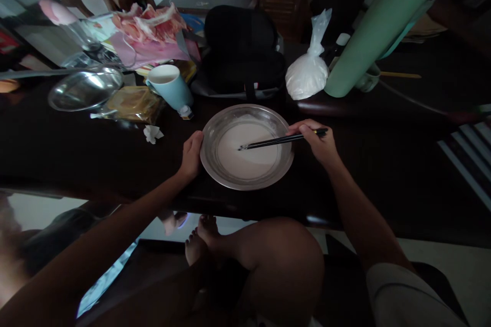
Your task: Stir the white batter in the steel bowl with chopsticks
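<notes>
A round metal bowl (209, 163) stands on the dark table in front of me, with a pale, milky liquid (245, 166) in it. My left hand (192, 153) is closed on the bowl's left rim, thumb on top and the other fingers hidden below. In my right hand (316, 140) is a pair of black chopsticks (274, 141), gripped near their back ends. Their tips dip into the liquid near the middle of the bowl. A tied clear bag of white powder (307, 76) stands beyond the bowl to the right.
Behind the bowl lies an open black case (241, 56). A blue mug (171, 87), a crumpled tissue (153, 134) and an empty-looking metal bowl (86, 89) are on the left. A tall green flask (383, 36) stands right. Another person's blurred limb (11, 245) shows at lower left.
</notes>
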A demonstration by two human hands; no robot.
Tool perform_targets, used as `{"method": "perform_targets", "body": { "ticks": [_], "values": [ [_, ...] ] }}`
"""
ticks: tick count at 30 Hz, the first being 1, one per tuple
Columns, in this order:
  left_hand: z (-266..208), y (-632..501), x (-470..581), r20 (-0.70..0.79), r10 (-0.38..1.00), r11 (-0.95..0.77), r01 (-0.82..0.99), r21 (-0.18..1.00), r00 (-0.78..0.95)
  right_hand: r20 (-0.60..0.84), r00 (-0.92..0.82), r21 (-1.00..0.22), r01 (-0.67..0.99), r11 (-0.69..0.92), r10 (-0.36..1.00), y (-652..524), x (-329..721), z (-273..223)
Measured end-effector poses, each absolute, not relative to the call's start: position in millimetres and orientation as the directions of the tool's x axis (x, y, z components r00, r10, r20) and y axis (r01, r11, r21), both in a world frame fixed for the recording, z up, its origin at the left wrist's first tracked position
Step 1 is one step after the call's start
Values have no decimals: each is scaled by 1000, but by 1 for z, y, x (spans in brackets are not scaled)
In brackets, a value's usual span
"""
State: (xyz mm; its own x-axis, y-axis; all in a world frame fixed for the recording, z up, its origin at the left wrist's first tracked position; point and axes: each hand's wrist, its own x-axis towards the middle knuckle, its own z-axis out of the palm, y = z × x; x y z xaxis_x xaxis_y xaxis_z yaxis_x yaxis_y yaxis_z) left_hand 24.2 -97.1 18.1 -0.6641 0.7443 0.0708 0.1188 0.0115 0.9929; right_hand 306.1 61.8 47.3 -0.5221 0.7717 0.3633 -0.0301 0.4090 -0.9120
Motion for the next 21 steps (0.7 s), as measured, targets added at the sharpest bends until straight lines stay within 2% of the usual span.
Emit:
{"method": "perform_targets", "body": {
  "ticks": [4,10,16,21],
  "values": [
    [18,-97,24,94,746,8,150,989,-659,391,-466,-910,-68,408,794,65,309,46],
    [16,-96,25,60,741,9,99,995,-669,349,-582,-910,-21,415,734,61,305,45],
    [17,-97,23,66,735,11,110,994,-674,405,-442,-900,-39,434,800,66,308,46],
    [16,-97,23,82,739,7,130,992,-669,359,-553,-917,-59,395,751,62,306,44]
  ]
}}
